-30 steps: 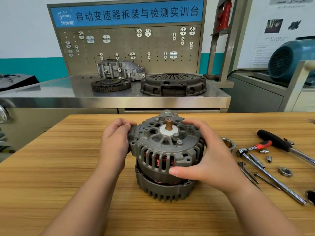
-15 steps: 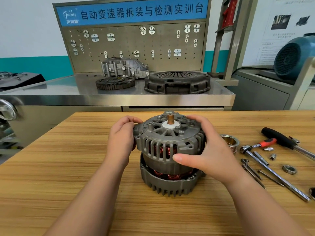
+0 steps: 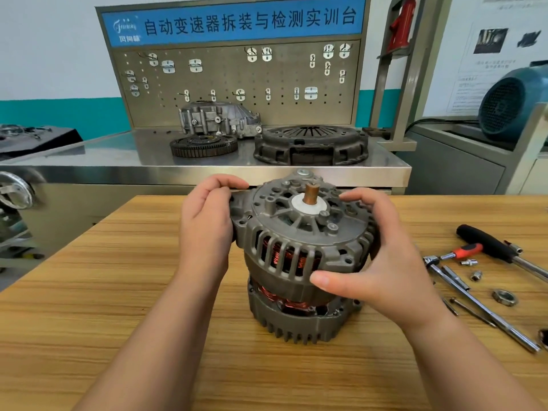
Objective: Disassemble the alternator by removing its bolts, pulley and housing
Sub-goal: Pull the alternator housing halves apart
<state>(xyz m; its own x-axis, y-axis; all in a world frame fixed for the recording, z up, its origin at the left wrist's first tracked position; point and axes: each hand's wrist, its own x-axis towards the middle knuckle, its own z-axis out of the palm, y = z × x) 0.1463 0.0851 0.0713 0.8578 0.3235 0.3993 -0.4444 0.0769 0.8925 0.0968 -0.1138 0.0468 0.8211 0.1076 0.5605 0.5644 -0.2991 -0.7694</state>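
While the grey ribbed cast-metal alternator (image 3: pixel 296 262) is standing upright on the light wooden worktop (image 3: pixel 118 292) between both hands, the left hand (image 3: pixel 204 229) is gripping the mounting ear of the upper housing half (image 3: pixel 296 229) with curled fingers, and the right hand (image 3: pixel 382 262) is clasping that half's opposite side, thumb pressing its slotted wall. Below the right thumb, copper windings (image 3: pixel 284 302) are showing in a gap above the finned lower housing half (image 3: pixel 299 321). Right of the right hand, a black-handled chrome tool (image 3: pixel 486 243), a long chrome ratchet bar (image 3: pixel 480 304) and a loose hex nut (image 3: pixel 504 297) are lying on the worktop.
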